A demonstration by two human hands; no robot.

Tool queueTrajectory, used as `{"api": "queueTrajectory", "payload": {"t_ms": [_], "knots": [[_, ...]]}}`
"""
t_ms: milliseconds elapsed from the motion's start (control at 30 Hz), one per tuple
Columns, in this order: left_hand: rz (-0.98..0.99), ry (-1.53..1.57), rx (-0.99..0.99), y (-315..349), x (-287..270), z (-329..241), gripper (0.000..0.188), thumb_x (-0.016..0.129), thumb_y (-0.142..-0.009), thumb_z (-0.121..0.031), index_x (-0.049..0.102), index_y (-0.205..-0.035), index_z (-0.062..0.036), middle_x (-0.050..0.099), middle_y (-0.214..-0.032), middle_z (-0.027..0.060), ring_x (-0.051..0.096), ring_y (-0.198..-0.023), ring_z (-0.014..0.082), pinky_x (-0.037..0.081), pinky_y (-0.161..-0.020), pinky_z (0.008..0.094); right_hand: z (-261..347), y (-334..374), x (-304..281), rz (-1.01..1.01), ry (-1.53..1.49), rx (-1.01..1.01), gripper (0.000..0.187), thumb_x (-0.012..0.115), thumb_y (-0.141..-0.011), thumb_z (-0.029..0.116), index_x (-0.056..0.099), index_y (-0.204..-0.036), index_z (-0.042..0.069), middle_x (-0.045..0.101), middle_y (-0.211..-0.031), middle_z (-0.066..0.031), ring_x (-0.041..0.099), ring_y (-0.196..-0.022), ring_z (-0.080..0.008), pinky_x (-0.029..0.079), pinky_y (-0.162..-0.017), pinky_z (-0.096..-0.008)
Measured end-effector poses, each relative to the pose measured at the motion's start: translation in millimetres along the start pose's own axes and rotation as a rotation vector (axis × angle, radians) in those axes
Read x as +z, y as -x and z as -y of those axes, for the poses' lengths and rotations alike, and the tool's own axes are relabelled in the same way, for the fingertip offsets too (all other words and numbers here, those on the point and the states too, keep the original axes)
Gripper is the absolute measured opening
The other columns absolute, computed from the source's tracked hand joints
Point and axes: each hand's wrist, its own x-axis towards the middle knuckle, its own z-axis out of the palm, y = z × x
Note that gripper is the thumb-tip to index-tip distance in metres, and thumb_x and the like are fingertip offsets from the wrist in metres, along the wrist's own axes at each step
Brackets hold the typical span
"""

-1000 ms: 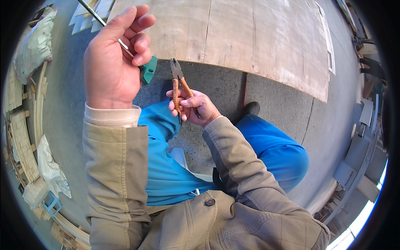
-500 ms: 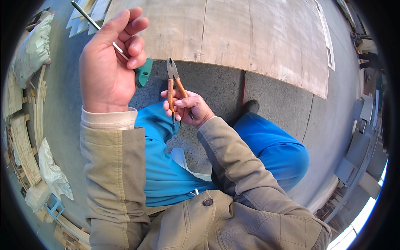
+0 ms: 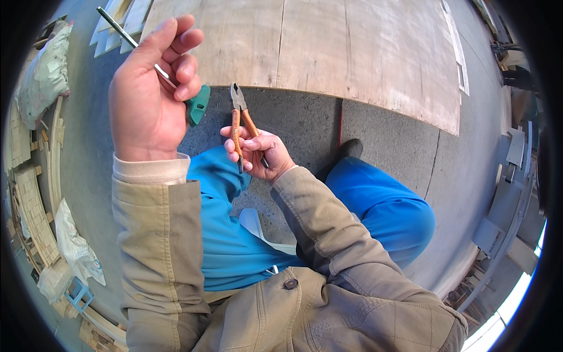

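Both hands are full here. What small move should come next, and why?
I'd probably curl the fingers of the left hand more snugly around the slim metal rod with a green handle: they look loosely bent, palm exposed, while the right hand holds the grey metal pliers with orange-brown grips, so it couldn't easily steady the rod.

At the top, a broad pale plywood sheet (image 3: 328,53) marked by dark lines running back from its near edge, with grey concrete floor (image 3: 457,193) showing in front and alongside, crossed by a narrow red strip (image 3: 340,120). At upper left, thin pale boards (image 3: 108,26) close beside the sheet. Along the left rim, a bulging whitish sack (image 3: 44,76), stacked timber (image 3: 35,211), a crumpled white plastic bag (image 3: 76,246) and, just below, a small light-blue frame (image 3: 74,300). At far right, grey panels (image 3: 487,237) near wood scraps (image 3: 463,287).
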Motion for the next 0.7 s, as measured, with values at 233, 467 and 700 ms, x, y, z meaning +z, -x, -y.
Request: {"api": "queueTrajectory", "payload": {"t_ms": [233,467,700], "knots": [[0.008,-0.005,0.011,1.2,-1.0,-1.1,0.029,0.070,-0.101,-0.024,0.071,-0.115,0.0010,0.073,-0.100,0.0100,0.054,-0.065,0.0096,0.036,-0.051,0.0241,-0.8,-1.4,-1.6,0.012,0.037,-0.011,0.057,0.065,-0.088,0.001,0.051,-0.142,-0.011,0.069,-0.111,-0.0242,0.075,-0.095,-0.0331,0.064,-0.061,-0.0320],[-0.022,-0.028,0.006,0.1,-0.7,-0.1,0.032,0.064,-0.106,-0.024,0.068,-0.124,0.0018,0.074,-0.103,0.0064,0.048,-0.064,0.0079,0.034,-0.049,0.0225,-1.6,-3.4,-4.9,0.003,0.041,-0.011,0.056,0.065,-0.089,0.003,0.052,-0.142,-0.010,0.069,-0.110,-0.0228,0.074,-0.093,-0.0322,0.062,-0.059,-0.0306],[-0.012,-0.029,0.007,0.2,0.7,0.2,0.033,0.063,-0.106,-0.024,0.068,-0.125,0.0029,0.074,-0.104,0.0069,0.048,-0.064,0.0079,0.034,-0.049,0.0223,-3.0,-1.2,3.3,-0.097,0.028,0.024,0.038,0.067,-0.099,0.018,0.057,-0.129,-0.005,0.065,-0.093,-0.0134,0.066,-0.075,-0.0204,0.046,-0.046,-0.0252]]}}
